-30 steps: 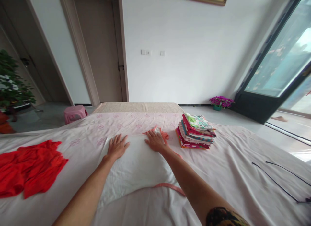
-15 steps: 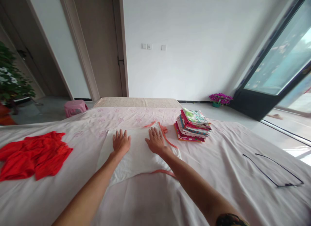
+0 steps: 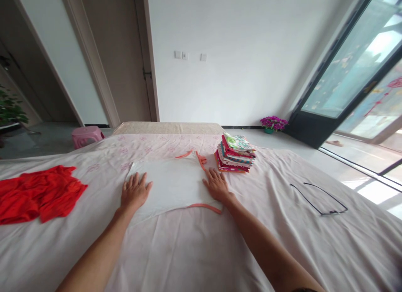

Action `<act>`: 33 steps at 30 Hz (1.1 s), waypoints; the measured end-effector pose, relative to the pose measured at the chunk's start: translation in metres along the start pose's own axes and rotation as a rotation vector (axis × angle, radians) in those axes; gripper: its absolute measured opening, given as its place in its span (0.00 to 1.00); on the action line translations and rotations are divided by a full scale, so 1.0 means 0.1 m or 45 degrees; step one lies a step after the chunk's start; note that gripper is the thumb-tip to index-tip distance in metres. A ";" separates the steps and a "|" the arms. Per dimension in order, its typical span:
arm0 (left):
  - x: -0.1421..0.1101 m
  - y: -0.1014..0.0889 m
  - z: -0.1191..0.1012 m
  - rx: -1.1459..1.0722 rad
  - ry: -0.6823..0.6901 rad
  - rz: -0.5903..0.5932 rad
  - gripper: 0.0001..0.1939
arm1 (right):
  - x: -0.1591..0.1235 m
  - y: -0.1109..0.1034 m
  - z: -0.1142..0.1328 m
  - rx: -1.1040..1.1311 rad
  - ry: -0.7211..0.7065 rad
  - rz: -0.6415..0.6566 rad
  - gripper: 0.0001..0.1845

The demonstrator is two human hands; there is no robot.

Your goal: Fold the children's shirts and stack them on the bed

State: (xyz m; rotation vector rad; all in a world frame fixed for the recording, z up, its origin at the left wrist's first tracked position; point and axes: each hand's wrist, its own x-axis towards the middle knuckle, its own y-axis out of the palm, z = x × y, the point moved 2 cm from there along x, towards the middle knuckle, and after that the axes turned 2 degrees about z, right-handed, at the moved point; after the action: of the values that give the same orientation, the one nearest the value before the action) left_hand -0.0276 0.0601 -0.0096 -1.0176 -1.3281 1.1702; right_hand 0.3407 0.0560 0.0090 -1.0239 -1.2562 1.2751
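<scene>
A white garment with coral-orange trim (image 3: 174, 181) lies spread flat on the pale sheet. It looks like a small sleeveless top, with its trimmed edges toward the right. My left hand (image 3: 135, 191) rests palm down on its left edge, fingers spread. At the opposite side, my right hand (image 3: 217, 185) lies flat over the trimmed edge, fingers stretched out and holding nothing. Just beyond my right hand stands a stack of folded cloths (image 3: 235, 156) in red, white and green. A crumpled red cloth (image 3: 44, 193) sits at the far left.
Eyeglasses (image 3: 326, 204) lie on the sheet (image 3: 266, 225) at the right. Behind the bed are a pink stool (image 3: 87, 135), a beige padded surface (image 3: 169, 127), and a pot of purple flowers (image 3: 273, 123). A glass door (image 3: 329, 86) stands at the right.
My hands have slid apart across the white garment, the left toward its left edge, the right toward its right edge. The garment looks smoother. The view has shifted slightly right.
</scene>
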 end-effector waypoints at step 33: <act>-1.39 -0.88 -2.20 -0.750 0.944 -0.028 0.11 | -0.18 -0.15 -0.63 0.491 0.004 -0.129 0.17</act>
State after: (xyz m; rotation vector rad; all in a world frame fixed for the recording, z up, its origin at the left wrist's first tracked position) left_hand 0.2076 -0.0687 0.0489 -1.6463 -1.0667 0.2851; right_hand 0.4060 0.0441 0.0170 -0.6770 -0.9943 1.3690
